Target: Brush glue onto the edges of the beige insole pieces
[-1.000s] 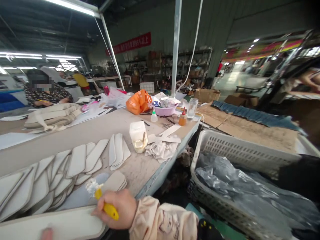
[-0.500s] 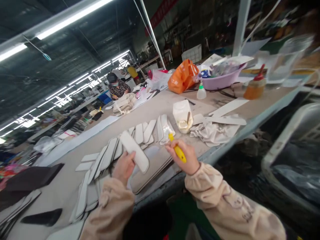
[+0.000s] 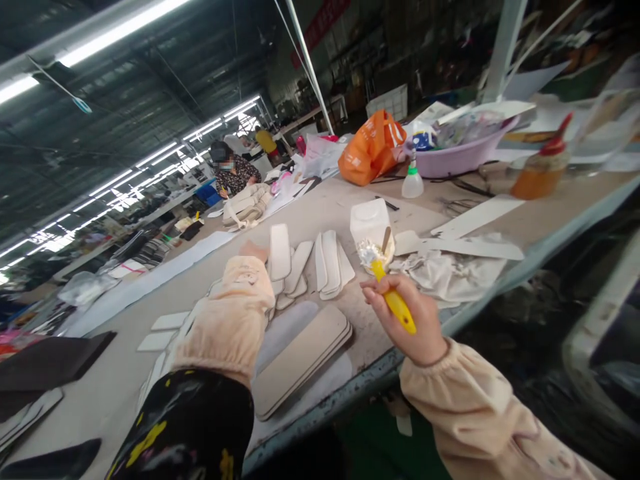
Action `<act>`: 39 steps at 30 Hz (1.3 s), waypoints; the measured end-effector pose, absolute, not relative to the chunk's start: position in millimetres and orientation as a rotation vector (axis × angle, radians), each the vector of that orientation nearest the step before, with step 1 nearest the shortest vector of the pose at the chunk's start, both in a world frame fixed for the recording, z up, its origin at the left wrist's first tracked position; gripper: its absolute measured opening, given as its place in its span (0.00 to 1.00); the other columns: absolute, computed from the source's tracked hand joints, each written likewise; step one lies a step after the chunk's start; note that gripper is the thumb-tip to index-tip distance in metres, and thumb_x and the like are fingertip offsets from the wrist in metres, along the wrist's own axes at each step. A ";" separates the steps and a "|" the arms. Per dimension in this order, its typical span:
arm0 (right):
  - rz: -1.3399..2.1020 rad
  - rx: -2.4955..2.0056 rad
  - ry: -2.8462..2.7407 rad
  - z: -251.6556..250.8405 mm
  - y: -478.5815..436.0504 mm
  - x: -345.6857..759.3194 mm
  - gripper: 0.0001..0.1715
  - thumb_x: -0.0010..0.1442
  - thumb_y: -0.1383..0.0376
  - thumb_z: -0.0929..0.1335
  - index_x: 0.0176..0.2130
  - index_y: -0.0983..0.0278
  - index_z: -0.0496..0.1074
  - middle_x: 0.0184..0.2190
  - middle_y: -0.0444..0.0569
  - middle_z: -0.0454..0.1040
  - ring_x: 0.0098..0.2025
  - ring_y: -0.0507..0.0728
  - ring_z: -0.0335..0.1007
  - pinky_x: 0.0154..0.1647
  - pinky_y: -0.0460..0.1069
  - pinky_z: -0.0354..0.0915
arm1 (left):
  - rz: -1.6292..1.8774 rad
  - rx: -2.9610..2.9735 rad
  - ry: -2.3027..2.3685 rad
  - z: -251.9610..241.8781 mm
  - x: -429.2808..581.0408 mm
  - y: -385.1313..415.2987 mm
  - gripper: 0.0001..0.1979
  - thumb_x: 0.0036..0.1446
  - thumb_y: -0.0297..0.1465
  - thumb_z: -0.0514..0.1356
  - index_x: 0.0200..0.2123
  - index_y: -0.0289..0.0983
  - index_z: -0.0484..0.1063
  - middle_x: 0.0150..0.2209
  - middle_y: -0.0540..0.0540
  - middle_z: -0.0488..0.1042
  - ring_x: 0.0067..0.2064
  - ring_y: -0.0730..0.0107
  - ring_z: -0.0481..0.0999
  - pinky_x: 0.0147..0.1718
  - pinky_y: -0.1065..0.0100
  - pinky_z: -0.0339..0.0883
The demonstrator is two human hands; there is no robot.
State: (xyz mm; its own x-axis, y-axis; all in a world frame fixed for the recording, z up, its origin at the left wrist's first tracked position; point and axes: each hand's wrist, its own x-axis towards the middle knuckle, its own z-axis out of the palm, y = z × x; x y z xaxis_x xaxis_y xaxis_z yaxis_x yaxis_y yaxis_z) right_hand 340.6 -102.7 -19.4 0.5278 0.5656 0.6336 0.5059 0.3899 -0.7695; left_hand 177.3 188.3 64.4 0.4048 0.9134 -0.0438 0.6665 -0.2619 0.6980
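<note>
My right hand [image 3: 417, 320] is closed round a yellow-handled brush [image 3: 393, 300], its bristles next to the white glue tub [image 3: 373, 230]. My left arm reaches forward over the table; only the tip of my left hand [image 3: 253, 251] shows past the cream sleeve, touching a white insole piece [image 3: 279, 251] laid on the row of white pieces [image 3: 330, 263]. Its fingers are hidden. A stack of flat beige pieces [image 3: 300, 360] lies near the table edge between my arms.
A crumpled cloth [image 3: 450, 273] and white strips lie right of the tub. Farther back stand an orange bag [image 3: 370, 150], a purple basin [image 3: 463, 153], a small squeeze bottle [image 3: 413, 180] and an orange glue bottle [image 3: 543, 173]. Another person [image 3: 233, 173] sits far along the table.
My left hand carried the white piece forward and set it on the row. My right hand moved the brush to the right, up to the glue tub.
</note>
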 end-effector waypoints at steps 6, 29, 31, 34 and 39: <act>0.129 -1.248 -1.032 -20.1 -103.6 346.1 0.08 0.60 0.61 0.69 0.38 0.60 0.66 0.36 0.47 0.78 0.33 0.53 0.76 0.36 0.47 0.72 | 0.316 2.183 1.439 32.4 184.7 136.3 0.16 0.48 0.33 0.68 0.41 0.34 0.77 0.49 0.38 0.76 0.55 0.50 0.70 0.58 0.56 0.55; -0.017 -1.665 -1.010 -21.9 -85.9 394.5 0.28 0.64 0.47 0.58 0.43 0.65 0.72 0.22 0.45 0.73 0.23 0.52 0.69 0.28 0.46 0.65 | 0.053 2.357 1.461 -39.6 20.6 -26.9 0.43 0.43 0.42 0.64 0.62 0.33 0.59 0.61 0.35 0.64 0.61 0.48 0.62 0.60 0.54 0.53; -0.053 -1.773 -1.153 -19.3 -75.3 397.3 0.28 0.65 0.47 0.58 0.41 0.65 0.73 0.23 0.47 0.75 0.26 0.54 0.72 0.31 0.47 0.65 | 0.075 2.353 1.441 -40.8 17.3 -26.4 0.43 0.43 0.43 0.64 0.62 0.35 0.60 0.60 0.36 0.65 0.61 0.48 0.62 0.60 0.55 0.54; -0.125 -1.960 -1.364 -15.9 -60.0 400.0 0.26 0.64 0.49 0.58 0.42 0.64 0.74 0.23 0.48 0.76 0.29 0.57 0.74 0.32 0.48 0.63 | 0.093 2.322 1.433 -42.4 9.2 -28.2 0.46 0.42 0.43 0.65 0.64 0.33 0.57 0.64 0.34 0.58 0.65 0.48 0.57 0.62 0.56 0.52; -0.206 -2.203 -1.564 -13.2 -37.6 406.1 0.22 0.65 0.52 0.59 0.46 0.61 0.73 0.27 0.49 0.78 0.31 0.59 0.75 0.30 0.48 0.59 | 0.148 2.267 1.419 -46.5 -5.6 -31.6 0.48 0.41 0.39 0.65 0.65 0.33 0.54 0.66 0.34 0.55 0.65 0.48 0.55 0.63 0.57 0.52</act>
